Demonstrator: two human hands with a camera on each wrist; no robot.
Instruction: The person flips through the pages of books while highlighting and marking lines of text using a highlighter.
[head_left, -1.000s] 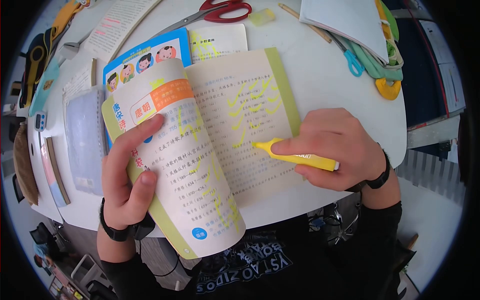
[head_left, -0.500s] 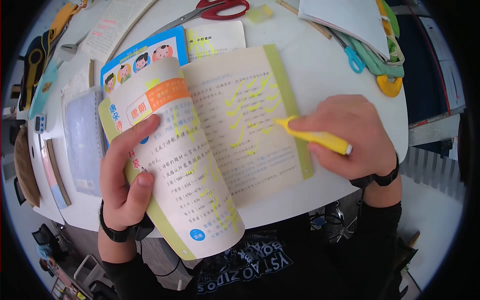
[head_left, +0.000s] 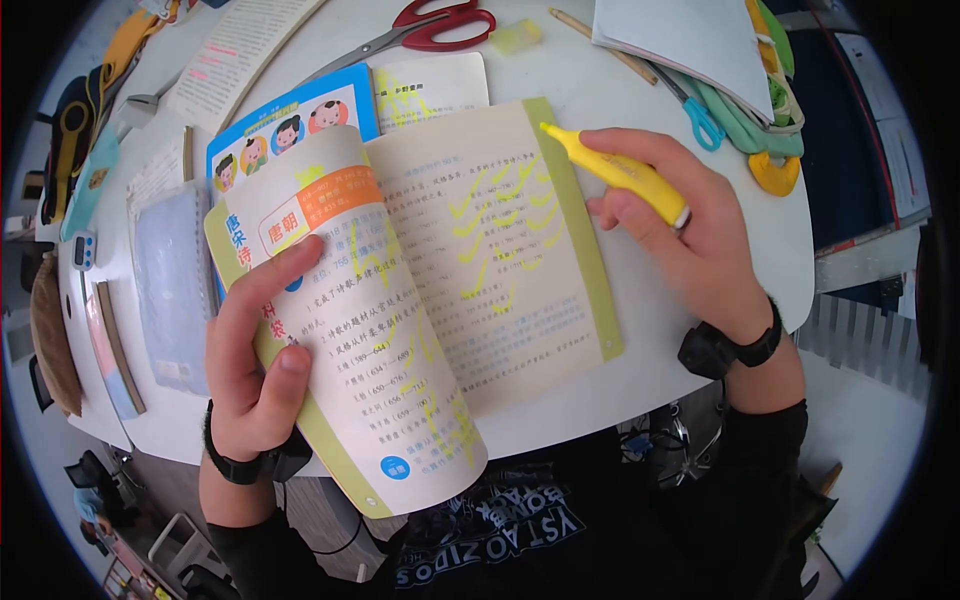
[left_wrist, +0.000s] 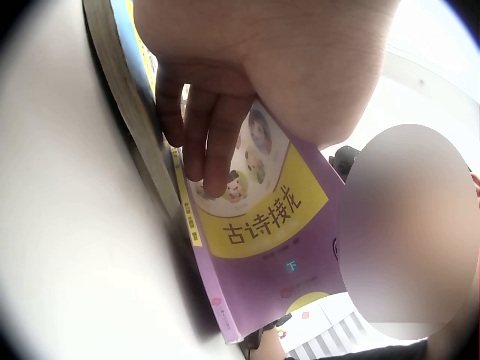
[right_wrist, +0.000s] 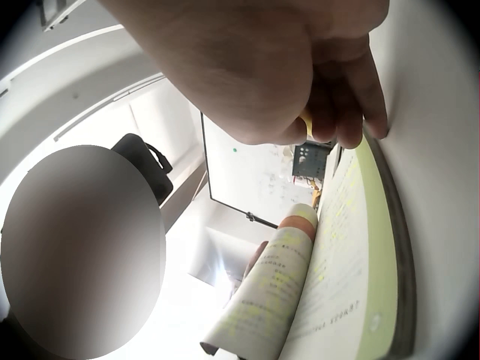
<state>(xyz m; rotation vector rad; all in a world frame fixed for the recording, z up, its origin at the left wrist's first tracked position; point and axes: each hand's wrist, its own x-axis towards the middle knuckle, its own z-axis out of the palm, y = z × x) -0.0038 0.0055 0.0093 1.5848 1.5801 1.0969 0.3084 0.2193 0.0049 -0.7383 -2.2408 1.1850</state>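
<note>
An open book (head_left: 565, 330) with green-edged pages lies in front of me, its left part lifted and curving over. My left hand (head_left: 238, 385) grips that part, thumb and index finger on the printed page. In the left wrist view, the other fingers (left_wrist: 217, 150) press against the purple and yellow cover (left_wrist: 262, 262). My right hand (head_left: 700, 230) holds a yellow highlighter (head_left: 630, 175), its tip pointing at the upper green edge of the right page. Yellow tick marks (head_left: 505, 215) run down that page. The right wrist view mostly hides the highlighter behind the hand.
Behind the book lie a blue-covered book (head_left: 350, 85) and another marked page (head_left: 460, 75). Red-handled scissors (head_left: 450, 25), an eraser-like yellow block (head_left: 517, 38) and a pencil (head_left: 600, 45) sit farther back. A green pouch (head_left: 745, 145) and blue-handled scissors (head_left: 705, 125) are at right, a clear folder (head_left: 170, 290) at left.
My right hand has carried the highlighter from the lower middle of the right page up to its upper right edge. More yellow ticks show in the lower rows. The left hand holds its place.
</note>
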